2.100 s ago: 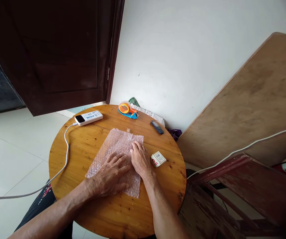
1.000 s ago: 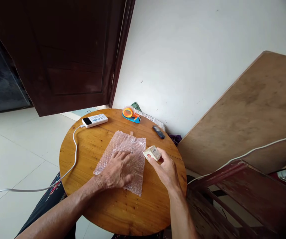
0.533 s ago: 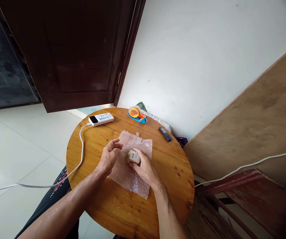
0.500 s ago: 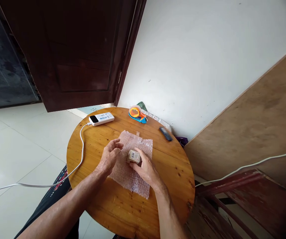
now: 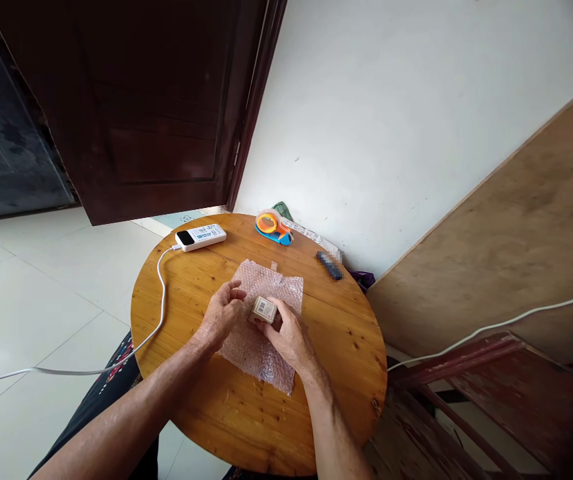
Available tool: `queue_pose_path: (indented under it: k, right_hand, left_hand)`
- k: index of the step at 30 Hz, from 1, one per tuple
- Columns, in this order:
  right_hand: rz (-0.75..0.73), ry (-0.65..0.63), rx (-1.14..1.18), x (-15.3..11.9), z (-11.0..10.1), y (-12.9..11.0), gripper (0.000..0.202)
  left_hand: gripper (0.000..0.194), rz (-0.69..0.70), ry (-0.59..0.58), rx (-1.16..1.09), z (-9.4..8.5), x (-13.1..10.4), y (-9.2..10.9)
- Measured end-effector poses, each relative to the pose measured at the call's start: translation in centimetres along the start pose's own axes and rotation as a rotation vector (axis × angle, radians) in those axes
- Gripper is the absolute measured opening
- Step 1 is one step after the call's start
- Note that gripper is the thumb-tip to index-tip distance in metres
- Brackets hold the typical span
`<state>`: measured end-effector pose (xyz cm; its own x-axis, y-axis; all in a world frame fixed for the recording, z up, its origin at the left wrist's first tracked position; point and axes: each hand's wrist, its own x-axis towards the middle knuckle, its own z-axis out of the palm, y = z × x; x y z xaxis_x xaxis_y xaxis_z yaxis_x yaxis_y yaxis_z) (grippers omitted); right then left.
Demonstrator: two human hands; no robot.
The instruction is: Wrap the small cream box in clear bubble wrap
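A small cream box (image 5: pixel 265 309) with a printed label is held between the thumb and fingers of my right hand (image 5: pixel 289 337), over a sheet of bubble wrap (image 5: pixel 254 357). The bubble wrap lies flat on the round wooden table (image 5: pixel 336 393). My left hand (image 5: pixel 222 312) is just left of the box, over the wrap's left edge, with its fingers loosely curled and apart; nothing shows in it. A short strip of tape (image 5: pixel 274 266) sticks out at the wrap's far edge.
A white power bank (image 5: pixel 200 237) with a white cable (image 5: pixel 163 293) lies at the table's back left. An orange and blue tape dispenser (image 5: pixel 273 227) stands at the back. Beside the wall are a dark pixelated object (image 5: pixel 329 265) and a printed strip (image 5: pixel 311 235).
The box has tilted and turned slightly in my right hand, shifting a little left. My left hand stays almost where it was. The whole view has shifted slightly.
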<state>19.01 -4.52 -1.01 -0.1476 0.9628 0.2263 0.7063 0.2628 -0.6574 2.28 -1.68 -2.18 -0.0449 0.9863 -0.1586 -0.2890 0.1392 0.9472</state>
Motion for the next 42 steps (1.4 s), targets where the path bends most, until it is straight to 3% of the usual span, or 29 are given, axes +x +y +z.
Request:
queue_pose_path:
  k: [10, 15, 18, 22, 24, 27, 31, 34, 37, 42]
  right_hand:
    - [-0.028, -0.03, -0.014, 0.1, -0.1, 0.1, 0.042]
    - [-0.027, -0.03, -0.021, 0.1, -0.2, 0.2, 0.042]
    - [-0.047, -0.035, -0.042, 0.0, -0.4, 0.3, 0.047]
    - [-0.023, -0.047, -0.057, 0.0, -0.4, 0.3, 0.054]
    - [-0.005, -0.045, -0.053, 0.0, -0.4, 0.2, 0.055]
    - [-0.01, -0.026, -0.058, 0.0, -0.4, 0.1, 0.055]
    - [-0.003, -0.021, -0.064, 0.0, -0.2, 0.0, 0.054]
    - [-0.008, -0.018, -0.034, 0.1, -0.1, 0.3, 0.057]
    - [-0.004, -0.04, 0.081, 0.1, -0.7, 0.7, 0.061]
    - [0.025, -0.037, 0.409, -0.2, -4.0, 1.0, 0.055]
  left_hand:
    - [0.053, 0.056, -0.015, 0.072, -0.1, 0.0, -0.3]
    - [0.045, 0.187, 0.015, 0.238, -0.4, -1.0, 2.0]
    - [0.034, 0.39, -0.127, 0.556, -1.3, -2.9, 4.2]
    - [0.033, 0.684, -0.495, 1.122, -3.4, -5.5, 5.0]
    - [0.032, 0.723, -0.554, 1.313, -4.3, -6.1, 4.1]
    - [0.021, 0.762, -0.534, 1.472, -5.0, -5.8, 2.2]
    - [0.013, 0.81, -0.527, 1.51, -5.0, -4.7, 0.6]
    - [0.013, 0.827, -0.557, 1.485, -4.7, -4.4, 0.6]
    - [0.015, 0.793, -0.528, 1.382, -4.1, -4.3, 1.8]
    - [0.015, 0.682, -0.436, 1.237, -1.5, -2.9, 4.8]
